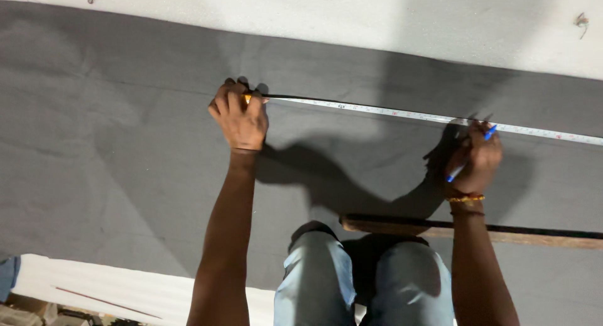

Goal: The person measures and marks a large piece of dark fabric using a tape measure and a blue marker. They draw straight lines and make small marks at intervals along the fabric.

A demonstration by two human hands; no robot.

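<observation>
Pinning tape (402,114) flat across grey felt (125,144). Left hand (240,117) clenched on tape's yellow end, far left. Right hand (477,159) gripped blue pen (470,156), fingers pressed on tape at right. Tape looked thin, light, springy, likely to slip; best held at ends. Felt soft, limp. Wooden bar (534,233) lay near.

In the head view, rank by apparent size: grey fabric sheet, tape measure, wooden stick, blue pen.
1. grey fabric sheet
2. tape measure and wooden stick: similar visible length, both cut off at the frame edge, so unranked
3. blue pen
</observation>
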